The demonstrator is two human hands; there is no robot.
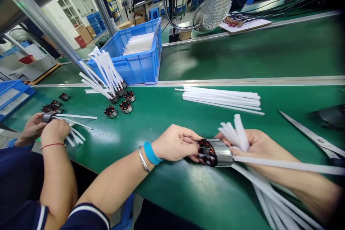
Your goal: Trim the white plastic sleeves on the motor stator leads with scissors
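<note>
A motor stator (219,152), a metal ring with dark and copper windings inside, lies on its side between my hands above the green bench. My left hand (176,143), with a blue band at the wrist, is closed with its fingertips at the winding end. My right hand (254,143) curls behind the other end, around a bunch of white strips (238,134) whose short ends stick up. Long white strips (285,165) run from the stator across my right forearm and down to the lower right. Some of my right fingers are hidden behind the stator.
White strips (221,99) lie in a pile ahead, with scissors (315,138) at right. Several stators (110,111), some with upright strips, stand near a blue bin (129,66). A co-worker's hands (55,129) handle another stator at left. A foil duct (218,0) hangs behind.
</note>
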